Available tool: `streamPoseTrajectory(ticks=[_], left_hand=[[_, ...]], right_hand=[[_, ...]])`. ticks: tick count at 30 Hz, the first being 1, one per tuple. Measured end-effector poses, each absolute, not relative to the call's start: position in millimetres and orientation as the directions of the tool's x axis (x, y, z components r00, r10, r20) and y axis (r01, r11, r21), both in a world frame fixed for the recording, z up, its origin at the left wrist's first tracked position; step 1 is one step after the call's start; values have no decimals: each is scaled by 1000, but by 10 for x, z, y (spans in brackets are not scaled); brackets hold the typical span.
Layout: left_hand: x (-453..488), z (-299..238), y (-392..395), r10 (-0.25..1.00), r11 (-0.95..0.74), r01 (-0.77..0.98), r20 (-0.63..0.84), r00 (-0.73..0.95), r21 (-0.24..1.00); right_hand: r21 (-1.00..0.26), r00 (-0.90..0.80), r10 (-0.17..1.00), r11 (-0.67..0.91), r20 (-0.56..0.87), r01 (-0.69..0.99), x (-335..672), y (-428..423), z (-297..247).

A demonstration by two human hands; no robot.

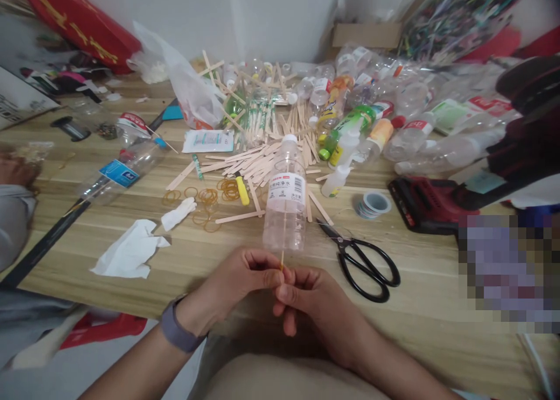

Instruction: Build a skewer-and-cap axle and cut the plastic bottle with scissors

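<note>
A clear plastic water bottle with a white label and white cap lies on the table, its base toward me. A thin wooden stick runs along the bottle and pokes out past its base. My left hand is closed, thumb and finger pinching the stick's near end. Against it, my right hand is also closed in a pinch at the stick's tip. A small yellowish bit shows between the fingertips, but what the right fingers hold is mostly hidden. Black-handled scissors lie right of the bottle.
Wooden craft sticks, rubber bands and a yellow-handled tool lie beyond my hands. Plastic bottles crowd the back right, near a red and black power tool. Another person's hand rests at the left edge.
</note>
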State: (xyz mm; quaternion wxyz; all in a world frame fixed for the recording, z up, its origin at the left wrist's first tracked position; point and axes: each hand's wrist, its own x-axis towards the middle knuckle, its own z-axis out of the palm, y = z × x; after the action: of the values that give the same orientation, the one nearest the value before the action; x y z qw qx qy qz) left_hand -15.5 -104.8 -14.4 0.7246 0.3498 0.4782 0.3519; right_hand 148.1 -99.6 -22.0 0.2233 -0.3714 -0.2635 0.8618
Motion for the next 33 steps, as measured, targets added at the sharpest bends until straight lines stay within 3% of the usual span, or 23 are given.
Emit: streamPoseTrajectory(ticks=[4, 7, 11, 15, 18, 23, 28, 30, 33], left_hand=[[-71, -114, -1065, 817, 562, -290, -467, 338, 774], [-37, -131, -1062, 837, 544, -319, -472, 277, 777], [6, -158, -1072, 841, 539, -319, -477, 256, 780], [42, -129, -1094, 835, 544, -290, -475, 277, 788], [47, -96, -1101, 858, 509, -312, -444, 258, 802], [38, -116, -1085, 902, 430, -297, -420, 99, 853], [53, -157, -1101, 929, 370, -136, -364, 70, 919], [64, -153, -1128, 932, 362, -93, -357, 62, 928], [70, -144, -1175, 923, 383, -89, -379, 60, 919]], right_hand=[[-514, -687, 523, -821, -505, -247, 1506, -1019, -260], [-316, -746, 431, -899, -507, -304, 1518, -1049, -274], [-57, -702, 382, -897, -601, -439, 1483, -1092, -262], [2, -646, 383, -860, -660, -511, 1443, -1105, -231], [5, -658, 413, -845, -629, -535, 1455, -1104, -223], [-145, -621, 593, -773, -513, -618, 1507, -1133, -275], [-467, -423, 795, -601, -435, -649, 1570, -1065, -266], [-686, -364, 842, -537, -399, -491, 1617, -974, -220], [-930, -494, 804, -366, -331, 27, 1713, -797, -138]])
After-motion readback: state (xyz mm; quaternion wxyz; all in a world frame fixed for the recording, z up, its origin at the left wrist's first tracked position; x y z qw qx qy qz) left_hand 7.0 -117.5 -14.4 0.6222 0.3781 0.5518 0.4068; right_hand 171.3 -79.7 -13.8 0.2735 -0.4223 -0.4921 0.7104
